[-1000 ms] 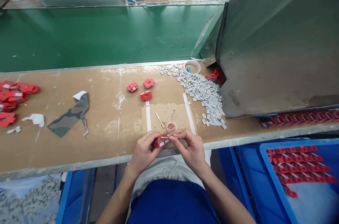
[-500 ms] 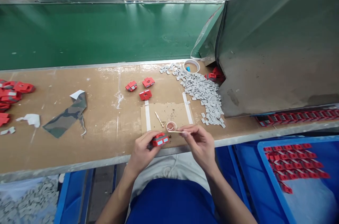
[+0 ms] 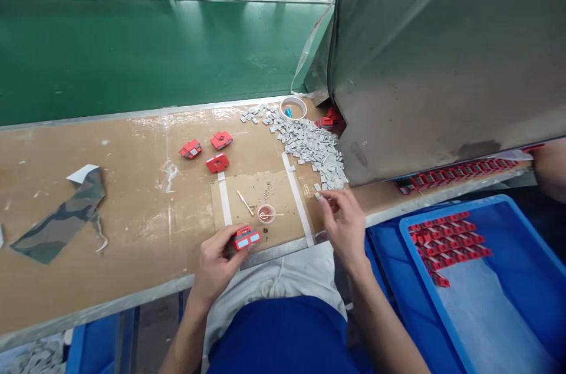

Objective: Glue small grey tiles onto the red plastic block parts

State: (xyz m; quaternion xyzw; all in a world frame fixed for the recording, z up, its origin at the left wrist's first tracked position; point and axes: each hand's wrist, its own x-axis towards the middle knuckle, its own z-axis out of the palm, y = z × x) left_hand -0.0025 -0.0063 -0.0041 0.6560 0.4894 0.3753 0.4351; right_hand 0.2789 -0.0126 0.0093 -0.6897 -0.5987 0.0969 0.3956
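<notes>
My left hand [image 3: 217,265] grips a red toy vehicle part [image 3: 246,238] with light-blue windows at the table's front edge. My right hand [image 3: 345,223] is at the near end of a heap of small grey tiles [image 3: 312,147], thumb and index finger pinched on one grey tile [image 3: 318,196]. Between the hands, a small round cup [image 3: 266,209] of pinkish-brown content has a thin stick [image 3: 275,215] lying across it. A second thin stick [image 3: 244,202] rests on the cardboard beside the cup. Three more red parts [image 3: 217,163] lie farther back.
A tape roll [image 3: 293,108] sits behind the tiles. Camouflage cloth [image 3: 62,217] lies at left. On the right, a large metal panel [image 3: 433,79] rises over a row of red parts [image 3: 460,174]; a blue tray [image 3: 522,244] stands below. Another person's arm [image 3: 550,170] shows at far right.
My right hand has left the stick on the cup and moved right to the grey tiles, pinching one. My left hand still holds the red part. The view has shifted right.
</notes>
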